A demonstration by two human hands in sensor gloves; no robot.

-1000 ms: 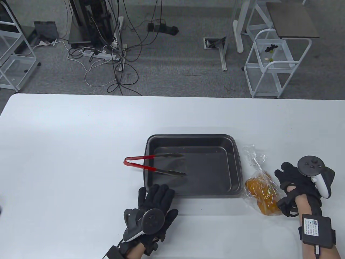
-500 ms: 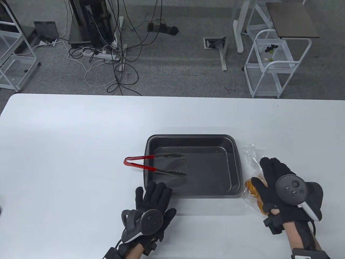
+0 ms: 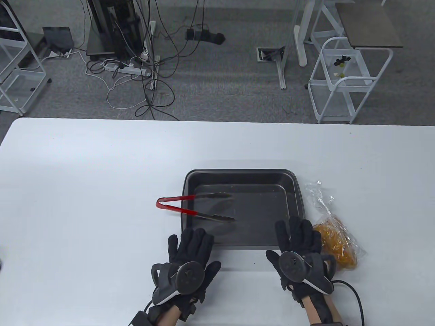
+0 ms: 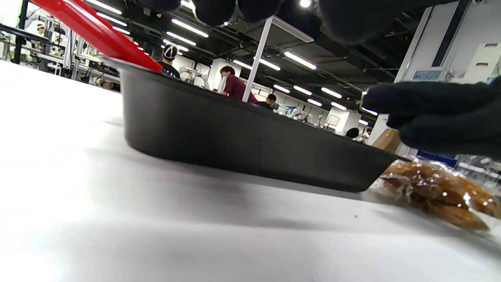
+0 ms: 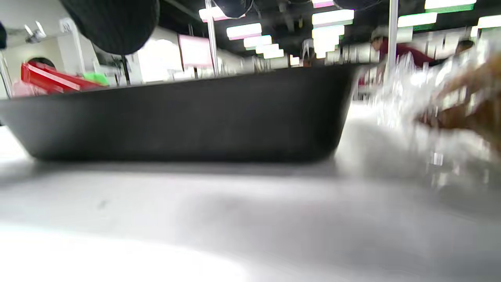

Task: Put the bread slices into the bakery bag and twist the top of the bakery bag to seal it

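Your table (image 3: 85, 176) carries a black tray (image 3: 242, 175) at centre. Red-handled tongs (image 3: 190, 207) lie across its left rim, tips inside. The bag (image 3: 334, 237) with the bread (image 3: 338, 246) inside lies just right of the tray, its top twisted. Your left hand (image 3: 188, 256) and right hand (image 3: 299, 253) rest flat at the tray's near edge, fingers straight, holding nothing.

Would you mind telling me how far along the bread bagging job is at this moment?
Nearly finished, it seems. The bread sits inside the clear bakery bag beside the empty baking tray, its top gathered into a twisted neck. The tongs rest on the tray rim. Nothing is in hand: left hand and right hand lie open. Nothing obvious remains.
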